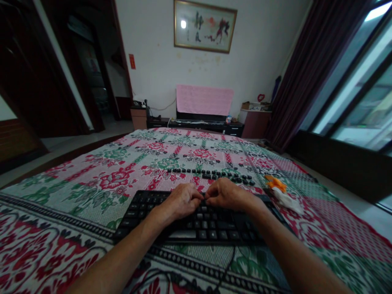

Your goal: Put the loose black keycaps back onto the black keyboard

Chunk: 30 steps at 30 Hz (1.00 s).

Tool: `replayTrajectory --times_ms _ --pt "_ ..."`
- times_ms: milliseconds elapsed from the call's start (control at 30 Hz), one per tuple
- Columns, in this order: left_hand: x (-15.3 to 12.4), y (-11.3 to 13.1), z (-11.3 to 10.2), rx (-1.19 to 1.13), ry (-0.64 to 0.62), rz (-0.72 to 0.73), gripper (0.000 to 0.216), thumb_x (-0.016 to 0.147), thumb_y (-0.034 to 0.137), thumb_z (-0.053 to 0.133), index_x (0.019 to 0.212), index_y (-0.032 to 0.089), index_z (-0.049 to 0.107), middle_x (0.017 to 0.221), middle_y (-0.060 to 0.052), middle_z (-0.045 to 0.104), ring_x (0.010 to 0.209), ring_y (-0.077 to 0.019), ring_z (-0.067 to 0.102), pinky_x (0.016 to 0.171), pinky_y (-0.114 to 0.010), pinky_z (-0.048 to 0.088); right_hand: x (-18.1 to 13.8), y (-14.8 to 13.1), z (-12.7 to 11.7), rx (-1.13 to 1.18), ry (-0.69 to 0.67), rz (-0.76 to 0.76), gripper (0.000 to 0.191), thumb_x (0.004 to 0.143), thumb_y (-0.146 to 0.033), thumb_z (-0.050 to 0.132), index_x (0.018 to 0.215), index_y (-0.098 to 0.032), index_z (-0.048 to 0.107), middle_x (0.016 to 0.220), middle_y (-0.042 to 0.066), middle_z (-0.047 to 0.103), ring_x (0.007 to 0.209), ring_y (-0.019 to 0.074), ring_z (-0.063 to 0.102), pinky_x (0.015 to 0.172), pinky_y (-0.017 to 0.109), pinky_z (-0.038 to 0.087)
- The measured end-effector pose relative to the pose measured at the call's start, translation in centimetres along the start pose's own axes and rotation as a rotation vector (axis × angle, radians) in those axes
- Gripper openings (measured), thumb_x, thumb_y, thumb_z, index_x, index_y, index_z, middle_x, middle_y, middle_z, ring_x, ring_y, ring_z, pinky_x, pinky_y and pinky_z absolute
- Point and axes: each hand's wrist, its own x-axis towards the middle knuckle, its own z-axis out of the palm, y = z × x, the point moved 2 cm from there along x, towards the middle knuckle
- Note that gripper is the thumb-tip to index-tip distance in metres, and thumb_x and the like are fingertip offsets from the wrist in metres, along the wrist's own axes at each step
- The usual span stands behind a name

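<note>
A black keyboard (171, 222) lies on a flowered bedspread in front of me. Both my hands rest over its upper middle rows. My left hand (182, 200) is curled with fingertips pinched toward the centre. My right hand (228, 194) is curled the same way, its fingertips meeting the left hand's. Whatever they pinch is too small to make out. Beyond the keyboard, several loose black keycaps (214, 174) lie in rows on the cloth.
The flowered bedspread (116, 171) covers a wide surface. An orange and white cloth bundle (280, 192) lies right of the keyboard. The keyboard's cable (228, 267) trails toward me. A pink-covered television stand and a window with curtains stand at the far wall.
</note>
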Motion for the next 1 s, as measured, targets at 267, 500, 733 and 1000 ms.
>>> replayTrajectory --times_ms 267,500,733,1000 --pt "-0.1 -0.1 0.0 0.001 0.008 -0.014 0.025 0.071 0.024 0.042 0.083 0.026 0.064 0.071 0.0 0.06 0.068 -0.0115 0.051 0.062 -0.021 0.035 -0.2 -0.4 -0.1 -0.046 -0.007 -0.007 0.017 0.065 -0.023 0.045 0.063 -0.014 0.059 0.051 -0.004 0.044 0.048 0.0062 0.036 0.045 0.018 0.026" --pt "-0.1 0.2 -0.1 0.032 0.014 -0.014 0.024 0.071 0.026 0.042 0.08 0.026 0.065 0.067 0.0 0.059 0.064 -0.0113 0.051 0.058 -0.021 0.033 -0.2 -1.3 0.0 -0.226 0.077 -0.039 0.015 0.063 -0.019 0.047 0.064 -0.014 0.061 0.05 -0.001 0.05 0.048 0.0069 0.037 0.048 0.021 0.025" --pt "-0.2 0.3 -0.2 0.051 0.01 -0.025 0.024 0.071 0.026 0.042 0.081 0.026 0.065 0.07 0.0 0.059 0.067 -0.0121 0.05 0.059 -0.022 0.034 0.0 -1.3 -0.2 -0.219 0.016 -0.072 0.016 0.064 -0.019 0.047 0.067 -0.015 0.062 0.058 0.0 0.056 0.052 0.0079 0.042 0.051 0.021 0.027" --pt "-0.1 0.5 -0.4 0.048 -0.016 -0.04 0.025 0.072 0.027 0.041 0.082 0.027 0.064 0.07 0.0 0.059 0.068 -0.0124 0.051 0.058 -0.022 0.034 0.1 -1.1 -0.6 -0.196 -0.004 -0.133 0.015 0.066 -0.019 0.047 0.066 -0.014 0.061 0.057 -0.001 0.053 0.053 0.0078 0.041 0.052 0.02 0.028"
